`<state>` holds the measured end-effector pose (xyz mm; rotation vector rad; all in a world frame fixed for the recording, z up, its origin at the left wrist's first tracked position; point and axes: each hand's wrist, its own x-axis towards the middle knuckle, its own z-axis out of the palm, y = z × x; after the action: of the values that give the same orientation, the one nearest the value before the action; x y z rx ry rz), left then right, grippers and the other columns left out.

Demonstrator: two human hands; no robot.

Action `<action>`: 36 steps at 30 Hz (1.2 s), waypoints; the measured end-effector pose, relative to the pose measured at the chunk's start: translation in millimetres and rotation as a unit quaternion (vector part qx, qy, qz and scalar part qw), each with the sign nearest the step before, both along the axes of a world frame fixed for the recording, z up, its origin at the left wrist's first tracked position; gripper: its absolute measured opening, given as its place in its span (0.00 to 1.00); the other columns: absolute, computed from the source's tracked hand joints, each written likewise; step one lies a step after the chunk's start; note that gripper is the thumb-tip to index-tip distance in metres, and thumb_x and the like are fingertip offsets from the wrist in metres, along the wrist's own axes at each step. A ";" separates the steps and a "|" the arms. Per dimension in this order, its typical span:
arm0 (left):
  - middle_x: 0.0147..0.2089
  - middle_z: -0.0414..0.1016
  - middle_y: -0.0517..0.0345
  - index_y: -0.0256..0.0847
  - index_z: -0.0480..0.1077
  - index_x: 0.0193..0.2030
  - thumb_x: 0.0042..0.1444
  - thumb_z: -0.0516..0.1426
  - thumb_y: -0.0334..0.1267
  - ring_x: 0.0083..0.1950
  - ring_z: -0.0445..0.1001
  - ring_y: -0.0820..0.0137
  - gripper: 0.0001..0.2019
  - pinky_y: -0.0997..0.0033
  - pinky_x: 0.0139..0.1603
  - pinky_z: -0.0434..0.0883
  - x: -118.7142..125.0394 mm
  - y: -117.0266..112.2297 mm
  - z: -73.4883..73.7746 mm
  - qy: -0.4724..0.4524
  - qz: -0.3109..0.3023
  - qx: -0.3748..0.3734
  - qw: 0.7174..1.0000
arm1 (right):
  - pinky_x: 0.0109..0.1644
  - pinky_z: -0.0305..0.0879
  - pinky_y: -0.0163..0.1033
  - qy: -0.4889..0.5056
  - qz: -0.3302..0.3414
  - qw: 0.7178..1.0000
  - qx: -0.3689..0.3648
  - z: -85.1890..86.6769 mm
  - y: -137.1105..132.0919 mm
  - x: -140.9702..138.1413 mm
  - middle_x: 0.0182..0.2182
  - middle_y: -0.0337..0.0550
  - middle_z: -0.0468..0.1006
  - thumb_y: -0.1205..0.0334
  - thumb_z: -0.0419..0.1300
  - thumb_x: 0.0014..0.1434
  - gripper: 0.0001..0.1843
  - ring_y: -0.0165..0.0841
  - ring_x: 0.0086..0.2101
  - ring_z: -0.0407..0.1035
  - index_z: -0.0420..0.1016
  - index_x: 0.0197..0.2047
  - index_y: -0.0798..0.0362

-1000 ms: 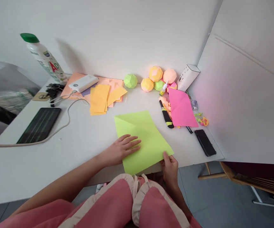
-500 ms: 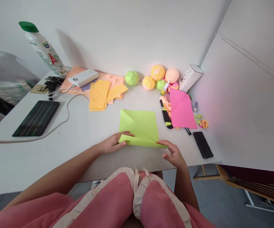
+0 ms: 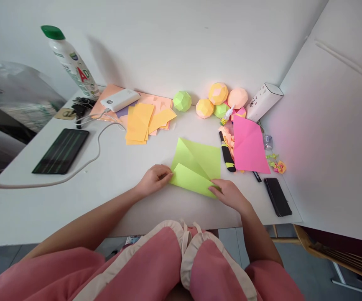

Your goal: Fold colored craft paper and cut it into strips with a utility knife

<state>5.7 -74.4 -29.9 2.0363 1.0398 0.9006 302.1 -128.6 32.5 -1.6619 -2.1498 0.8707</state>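
Note:
A light green sheet of paper (image 3: pixel 200 156) lies on the desk with its near edge folded up and over in a slanting flap. My left hand (image 3: pixel 156 179) pinches the flap's left corner between thumb and fingers. At the other end, my right hand (image 3: pixel 229 193) grips the right side of the fold, thumb on top and fingertips at the crease. Just right of the green sheet lie a black and yellow utility knife (image 3: pixel 228 156) and a bright pink sheet of paper (image 3: pixel 250 146).
Faceted paper balls (image 3: pixel 217 93) and a small glue bottle (image 3: pixel 226 116) stand along the wall. Orange paper pieces (image 3: pixel 139 121) lie left of them under a white power bank (image 3: pixel 120 100). A tablet (image 3: pixel 61 151), a cable, a tall bottle (image 3: pixel 74 62) and a phone (image 3: pixel 278 197) are around.
The near edge of the green sheet has come up and over into a larger flap, and the sheet has turned slightly. My right hand has closed on its right end. The view has shifted a little.

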 end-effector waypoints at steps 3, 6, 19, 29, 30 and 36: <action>0.32 0.77 0.54 0.42 0.66 0.24 0.61 0.51 0.42 0.38 0.76 0.67 0.15 0.66 0.41 0.71 -0.2 -5.3 0.4 -0.012 0.017 0.008 1.000 | 0.43 0.65 0.41 -0.107 0.063 0.992 -0.003 -3.7 25.1 -16.6 0.47 0.49 0.79 0.59 0.52 0.65 0.18 0.41 0.43 0.73 0.73 0.55 0.51; 0.33 0.76 0.54 0.42 0.66 0.25 0.61 0.51 0.39 0.39 0.76 0.68 0.14 0.68 0.38 0.72 -1.9 -7.4 -0.4 -0.025 0.027 0.021 0.999 | 0.44 0.65 0.41 -0.149 0.116 0.982 -0.011 -12.3 46.3 -30.3 0.49 0.51 0.78 0.62 0.49 0.66 0.21 0.41 0.43 0.73 0.69 0.60 0.52; 0.26 0.65 0.58 0.43 0.59 0.21 0.56 0.58 0.38 0.32 0.65 0.66 0.15 0.65 0.32 0.63 14.0 -42.7 10.5 0.132 0.119 0.293 0.940 | 0.40 0.65 0.36 -0.117 0.114 0.986 0.039 -45.1 61.0 -28.6 0.40 0.45 0.81 0.67 0.48 0.64 0.23 0.34 0.35 0.73 0.73 0.58 0.48; 0.33 0.75 0.56 0.40 0.70 0.34 0.61 0.49 0.49 0.33 0.72 0.69 0.17 0.68 0.35 0.71 -9.1 -7.9 18.5 -0.098 0.216 -0.170 0.956 | 0.51 0.67 0.44 0.115 -0.020 0.993 -0.034 -46.0 68.9 -16.2 0.46 0.40 0.81 0.60 0.52 0.62 0.16 0.36 0.47 0.73 0.80 0.47 0.46; 0.37 0.76 0.54 0.39 0.71 0.38 0.61 0.49 0.51 0.36 0.73 0.68 0.18 0.67 0.38 0.72 -10.7 -5.3 17.7 -0.117 0.207 -0.180 0.954 | 0.51 0.67 0.43 0.120 -0.027 0.992 -0.034 -46.3 70.1 -14.4 0.45 0.40 0.81 0.59 0.52 0.62 0.16 0.36 0.47 0.74 0.80 0.47 0.47; 0.45 0.77 0.48 0.37 0.68 0.54 0.62 0.50 0.53 0.44 0.76 0.64 0.23 0.60 0.47 0.74 -7.6 -9.2 0.5 -0.081 0.071 -0.139 0.984 | 0.47 0.68 0.41 0.129 -0.057 0.990 -0.022 -48.0 72.5 -7.5 0.43 0.42 0.82 0.59 0.54 0.61 0.15 0.34 0.43 0.74 0.80 0.45 0.50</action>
<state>-1.9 -83.6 -29.4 1.6477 1.1595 0.9197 294.6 -56.0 -15.6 -1.5770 -1.8573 1.0418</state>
